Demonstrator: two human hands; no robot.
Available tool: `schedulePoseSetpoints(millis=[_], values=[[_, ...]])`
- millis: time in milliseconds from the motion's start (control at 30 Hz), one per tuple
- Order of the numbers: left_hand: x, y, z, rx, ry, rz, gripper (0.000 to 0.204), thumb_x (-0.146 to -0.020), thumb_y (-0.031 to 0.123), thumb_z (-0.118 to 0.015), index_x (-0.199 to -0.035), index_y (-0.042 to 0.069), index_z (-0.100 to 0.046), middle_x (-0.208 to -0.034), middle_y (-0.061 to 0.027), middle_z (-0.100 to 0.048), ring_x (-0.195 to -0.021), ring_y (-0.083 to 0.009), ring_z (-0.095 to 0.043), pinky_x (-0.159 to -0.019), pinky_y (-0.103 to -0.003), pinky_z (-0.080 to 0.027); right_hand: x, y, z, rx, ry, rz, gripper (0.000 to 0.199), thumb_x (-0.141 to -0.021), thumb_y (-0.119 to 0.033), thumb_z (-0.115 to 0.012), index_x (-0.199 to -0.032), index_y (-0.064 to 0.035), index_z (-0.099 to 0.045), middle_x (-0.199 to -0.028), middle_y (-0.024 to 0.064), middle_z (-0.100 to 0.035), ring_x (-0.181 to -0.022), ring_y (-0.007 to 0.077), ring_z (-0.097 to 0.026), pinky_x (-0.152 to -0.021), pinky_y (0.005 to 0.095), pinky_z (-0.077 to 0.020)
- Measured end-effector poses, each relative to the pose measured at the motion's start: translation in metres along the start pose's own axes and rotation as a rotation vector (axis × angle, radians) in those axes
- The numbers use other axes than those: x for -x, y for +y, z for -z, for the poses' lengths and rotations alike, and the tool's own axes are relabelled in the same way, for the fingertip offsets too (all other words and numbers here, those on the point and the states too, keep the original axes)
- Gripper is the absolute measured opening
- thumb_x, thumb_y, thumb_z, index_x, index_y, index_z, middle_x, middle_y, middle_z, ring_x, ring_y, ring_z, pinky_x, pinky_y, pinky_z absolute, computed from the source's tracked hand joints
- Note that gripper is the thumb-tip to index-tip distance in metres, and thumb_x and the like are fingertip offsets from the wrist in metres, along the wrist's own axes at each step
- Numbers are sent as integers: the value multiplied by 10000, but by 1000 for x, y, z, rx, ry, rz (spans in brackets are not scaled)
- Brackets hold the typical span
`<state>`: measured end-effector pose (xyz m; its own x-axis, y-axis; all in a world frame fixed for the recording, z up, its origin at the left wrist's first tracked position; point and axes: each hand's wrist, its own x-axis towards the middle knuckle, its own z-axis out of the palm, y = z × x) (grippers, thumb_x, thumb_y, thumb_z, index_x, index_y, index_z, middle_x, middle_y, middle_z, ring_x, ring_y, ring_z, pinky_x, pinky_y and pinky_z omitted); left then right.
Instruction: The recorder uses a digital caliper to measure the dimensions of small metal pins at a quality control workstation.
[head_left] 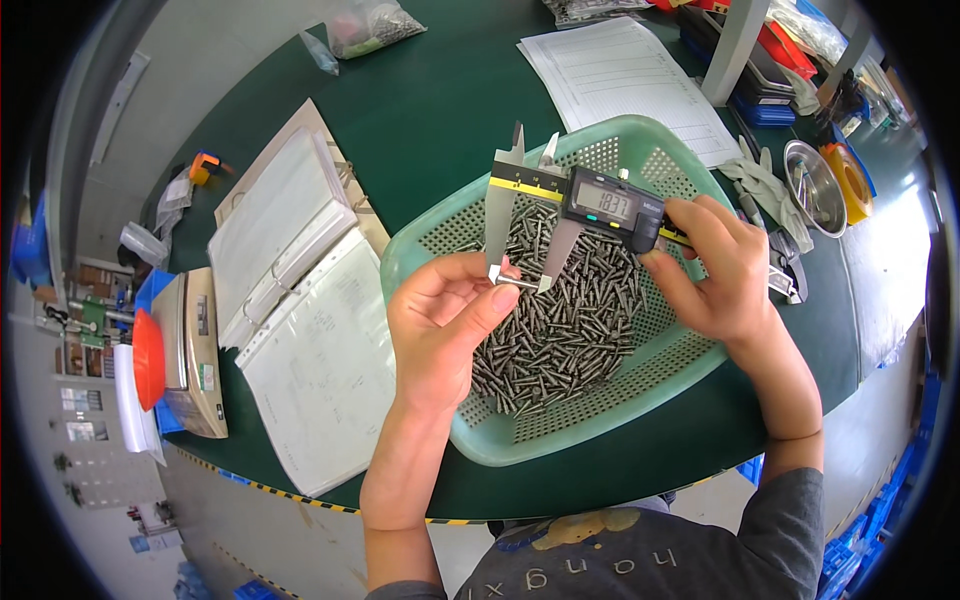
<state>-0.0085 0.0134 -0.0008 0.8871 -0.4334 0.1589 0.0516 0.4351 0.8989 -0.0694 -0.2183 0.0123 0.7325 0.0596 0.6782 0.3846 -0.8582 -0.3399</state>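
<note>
My right hand (715,265) grips a digital caliper (605,203) by its slide end, with the lit display facing up. Between the caliper's lower jaws lies a small metal pin (517,283), held lengthwise. My left hand (446,318) pinches that pin between thumb and fingertips, close against the jaws. Below both hands stands a green perforated plastic basket (560,440). A heap of similar small metal pins (560,340) covers its bottom.
An open ring binder (310,350) lies left of the basket, beside a scale (195,350) with an orange pan. Printed sheets (630,85) lie behind the basket. At the right are gloves (765,190), a metal bowl (815,188) and yellow tape (848,183).
</note>
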Motion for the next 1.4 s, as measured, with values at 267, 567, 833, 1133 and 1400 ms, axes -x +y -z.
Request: schedulePoseSetpoints(millis=[267,567,833,1133,1400], values=[[-1,0,0,-13,-9,-8,206,-757,-33,-654,-950,-20,-585,-910,-89,-623,-831,-135,-583,-769,-269,-468,-2,0,1,-14,14,-22,288,-646,-160,-737,-829,-2,-580,-604,92,-516,-442,246,-494,-391,309,-383],[-2,4,-2,-42,-34,69,192,-777,-13,-622,-959,-1,-562,-920,-79,-610,-871,-124,-565,-762,-252,-446,-1,-1,5,18,-7,-24,286,-646,-187,-749,-799,-12,-582,-629,86,-556,-459,244,-531,-402,300,-408],[-1,2,0,-59,-25,31,146,-787,-17,-612,-925,-9,-564,-889,-102,-631,-803,-129,-583,-719,-245,-458,0,0,-1,17,-25,-21,298,-693,-197,-707,-884,-12,-571,-649,79,-546,-482,252,-534,-419,323,-415],[-1,3,-1,-36,-32,31,146,-788,-29,-604,-927,-12,-564,-889,-96,-619,-838,-146,-592,-764,-273,-469,0,1,0,13,-17,-32,296,-679,-214,-729,-842,-19,-577,-635,81,-546,-464,247,-525,-406,318,-403],[-3,6,-2,-218,-63,140,265,-779,114,-572,-1004,-8,-503,-941,-100,-562,-911,-193,-553,-846,-337,-430,1,4,3,48,-34,-32,317,-670,-247,-743,-822,-25,-575,-638,76,-557,-478,245,-541,-412,316,-414]])
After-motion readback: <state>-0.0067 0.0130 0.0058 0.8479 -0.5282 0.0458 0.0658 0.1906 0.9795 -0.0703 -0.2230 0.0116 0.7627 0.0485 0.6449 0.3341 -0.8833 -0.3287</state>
